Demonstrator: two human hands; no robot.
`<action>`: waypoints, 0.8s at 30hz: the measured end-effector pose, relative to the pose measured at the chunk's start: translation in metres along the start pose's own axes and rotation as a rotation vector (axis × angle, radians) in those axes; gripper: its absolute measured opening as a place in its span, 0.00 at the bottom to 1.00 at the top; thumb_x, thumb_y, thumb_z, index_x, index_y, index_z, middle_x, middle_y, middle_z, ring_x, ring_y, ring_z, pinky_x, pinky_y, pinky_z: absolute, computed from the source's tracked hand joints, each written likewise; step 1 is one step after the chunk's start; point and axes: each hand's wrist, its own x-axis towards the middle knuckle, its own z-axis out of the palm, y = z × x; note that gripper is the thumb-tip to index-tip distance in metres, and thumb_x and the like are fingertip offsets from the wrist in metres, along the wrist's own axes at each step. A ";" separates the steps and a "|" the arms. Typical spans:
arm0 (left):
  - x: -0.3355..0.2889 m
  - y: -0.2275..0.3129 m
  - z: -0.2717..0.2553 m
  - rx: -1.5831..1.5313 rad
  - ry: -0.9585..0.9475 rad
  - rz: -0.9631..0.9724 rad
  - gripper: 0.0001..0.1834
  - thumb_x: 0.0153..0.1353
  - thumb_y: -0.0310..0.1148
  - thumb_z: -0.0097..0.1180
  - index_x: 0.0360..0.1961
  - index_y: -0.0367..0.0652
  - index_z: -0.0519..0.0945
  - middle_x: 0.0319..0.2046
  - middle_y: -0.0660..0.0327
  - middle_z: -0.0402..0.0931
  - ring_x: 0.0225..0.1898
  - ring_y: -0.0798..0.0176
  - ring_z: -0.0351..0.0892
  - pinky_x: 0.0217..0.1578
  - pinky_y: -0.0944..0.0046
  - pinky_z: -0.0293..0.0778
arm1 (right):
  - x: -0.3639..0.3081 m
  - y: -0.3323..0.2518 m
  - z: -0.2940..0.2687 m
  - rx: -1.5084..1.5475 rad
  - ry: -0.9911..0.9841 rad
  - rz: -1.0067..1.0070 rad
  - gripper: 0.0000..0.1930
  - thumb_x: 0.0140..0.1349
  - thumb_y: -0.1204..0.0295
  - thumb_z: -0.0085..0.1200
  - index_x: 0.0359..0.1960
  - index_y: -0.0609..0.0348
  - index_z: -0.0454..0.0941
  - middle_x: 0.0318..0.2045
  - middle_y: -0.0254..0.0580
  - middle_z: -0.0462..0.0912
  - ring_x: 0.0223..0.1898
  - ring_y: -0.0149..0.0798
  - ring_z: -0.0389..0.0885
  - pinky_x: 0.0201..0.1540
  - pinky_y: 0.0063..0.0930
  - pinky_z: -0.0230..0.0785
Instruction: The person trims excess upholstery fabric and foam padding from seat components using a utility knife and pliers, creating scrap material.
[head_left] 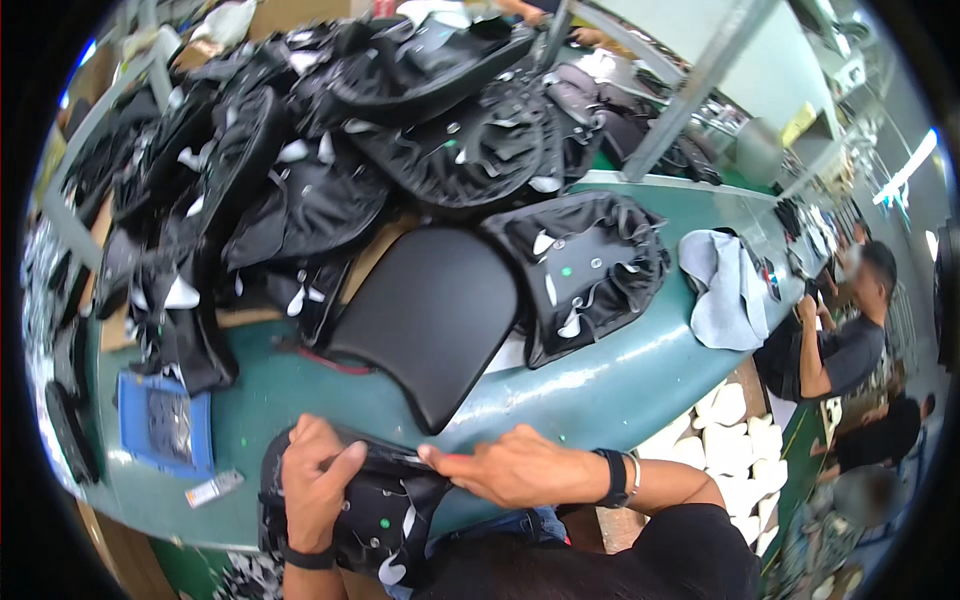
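A black seat piece (365, 525) lies underside up at the table's near edge, against my body. Its base carries a green dot and white tabs, and loose black cover material runs round it. On its left side, my left hand (315, 480) is closed, fingers curled on the cover's edge and thumb bent inward. My right hand (520, 468) pinches the far right edge of the same cover between thumb and forefinger. Just beyond my hands rests a smooth black seat (435, 310), top side up. Beside it lies another black seat (590, 265), underside up with a gathered rim.
A large heap of black seats (300, 200) fills the table's far left. Nearer stand a blue bin (165, 425) and a small labelled packet (215, 489). Grey cloth pieces (725, 290) lie at the right. White foam pieces (735, 450) sit below the table's right edge. A co-worker (840, 330) works beyond.
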 end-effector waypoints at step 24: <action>0.014 0.015 0.028 0.608 -0.324 0.296 0.12 0.54 0.37 0.63 0.21 0.41 0.77 0.26 0.55 0.76 0.38 0.47 0.73 0.44 0.49 0.62 | -0.010 0.018 -0.005 -0.084 0.037 0.012 0.24 0.66 0.66 0.47 0.64 0.47 0.65 0.16 0.41 0.75 0.21 0.50 0.78 0.28 0.39 0.63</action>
